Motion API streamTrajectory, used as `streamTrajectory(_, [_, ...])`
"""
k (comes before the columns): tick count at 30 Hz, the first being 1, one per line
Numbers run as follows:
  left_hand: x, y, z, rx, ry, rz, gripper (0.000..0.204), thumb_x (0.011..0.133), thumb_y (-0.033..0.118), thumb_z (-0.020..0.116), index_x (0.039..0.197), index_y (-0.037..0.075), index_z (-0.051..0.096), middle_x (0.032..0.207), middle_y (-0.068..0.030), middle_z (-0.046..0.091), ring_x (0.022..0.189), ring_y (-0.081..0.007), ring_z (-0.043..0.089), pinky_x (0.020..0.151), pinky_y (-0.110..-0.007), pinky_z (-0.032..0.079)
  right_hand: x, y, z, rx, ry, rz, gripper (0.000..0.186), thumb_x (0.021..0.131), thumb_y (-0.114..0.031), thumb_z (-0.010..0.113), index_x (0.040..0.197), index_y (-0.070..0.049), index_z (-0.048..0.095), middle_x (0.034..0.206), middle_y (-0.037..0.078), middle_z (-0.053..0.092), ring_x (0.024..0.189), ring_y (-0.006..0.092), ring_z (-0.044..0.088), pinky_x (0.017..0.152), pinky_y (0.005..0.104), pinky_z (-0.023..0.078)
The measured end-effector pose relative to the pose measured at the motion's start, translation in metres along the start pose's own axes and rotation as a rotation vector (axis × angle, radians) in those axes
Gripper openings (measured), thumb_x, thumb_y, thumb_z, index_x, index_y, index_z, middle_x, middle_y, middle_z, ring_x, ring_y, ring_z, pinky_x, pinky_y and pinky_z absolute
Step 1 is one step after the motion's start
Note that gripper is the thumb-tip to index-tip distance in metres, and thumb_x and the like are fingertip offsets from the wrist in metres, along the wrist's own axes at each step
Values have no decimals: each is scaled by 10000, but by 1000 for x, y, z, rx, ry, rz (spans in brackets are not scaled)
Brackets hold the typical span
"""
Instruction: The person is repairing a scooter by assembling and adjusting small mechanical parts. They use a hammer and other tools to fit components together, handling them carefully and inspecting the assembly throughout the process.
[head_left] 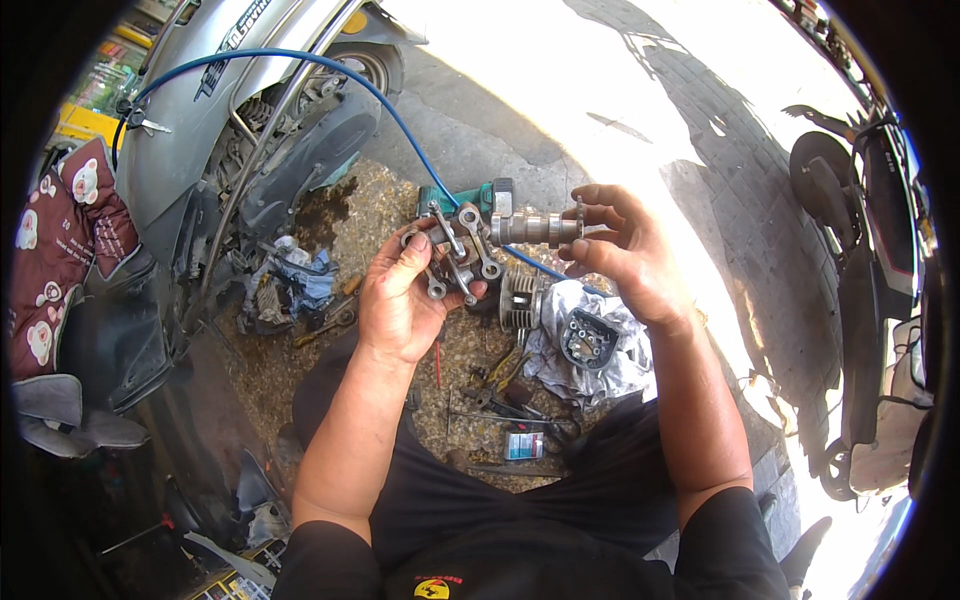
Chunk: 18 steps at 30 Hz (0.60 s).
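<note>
Camshaft: a short grey metal camshaft with stepped lobes is being held in the air in front of the person, above the ground, between both hands.
Rocker part: a grey metal rocker arm assembly with ring-shaped ends is touching the left end of the camshaft.
Left hand: the left hand is closing around the rocker arm assembly, thumb on top.
Right hand: the right hand is gripping the right end of the camshaft with the fingertips, the palm staying open.
Handling: the camshaft is looking stiff, heavy for its size and probably oily, so it may be slipping; the plain round ends seem the safest place to hold, not the lobes.
Below: a ribbed silver metal cylinder is lying beside a crumpled white cloth that is carrying a dark engine cover.
Ground: small hand tools are lying on rough oily gravel.
Around: a blue hose is running over a silver scooter.
</note>
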<state>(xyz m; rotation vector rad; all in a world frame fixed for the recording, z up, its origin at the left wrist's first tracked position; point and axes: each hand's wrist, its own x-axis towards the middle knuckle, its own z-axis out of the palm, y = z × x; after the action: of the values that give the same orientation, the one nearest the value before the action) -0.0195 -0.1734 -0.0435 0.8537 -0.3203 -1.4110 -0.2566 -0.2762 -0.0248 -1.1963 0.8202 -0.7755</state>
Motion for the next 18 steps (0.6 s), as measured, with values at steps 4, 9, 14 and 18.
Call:
streamTrajectory(4, [1,0,-2,25,-23,-19,254,1004,239,531,1205,92,579,1108,-114,676,952,-277,677,679,-489,593,0,0,0,-4,5,8,699,731,-136,747,1319,118,468,1193,269,578,983,271,658,786,348,571])
streamTrajectory(9, [1,3,0,7,20,-105,345,996,414,487,1131,110,578,1051,-119,685,900,-272,683,595,-464,548,0,-1,0,28,-6,28,691,735,-119,744,1320,115,460,1185,264,578,977,270,653,776,347,572])
streamTrajectory(14, [-4,9,4,87,22,-170,428,995,511,452,1033,99,561,907,-113,674,761,-246,684,526,-472,536,0,-2,2,66,-8,34,690,736,-117,750,1317,110,455,1186,258,565,988,275,643,777,355,572])
streamTrajectory(18, [-1,1,9,432,-121,-161,493,991,533,456,1082,68,590,871,-50,643,656,-146,651,497,-333,531,-3,-1,5,120,-55,1,696,728,-101,762,1315,99,446,1178,231,562,1013,271,633,795,356,566])
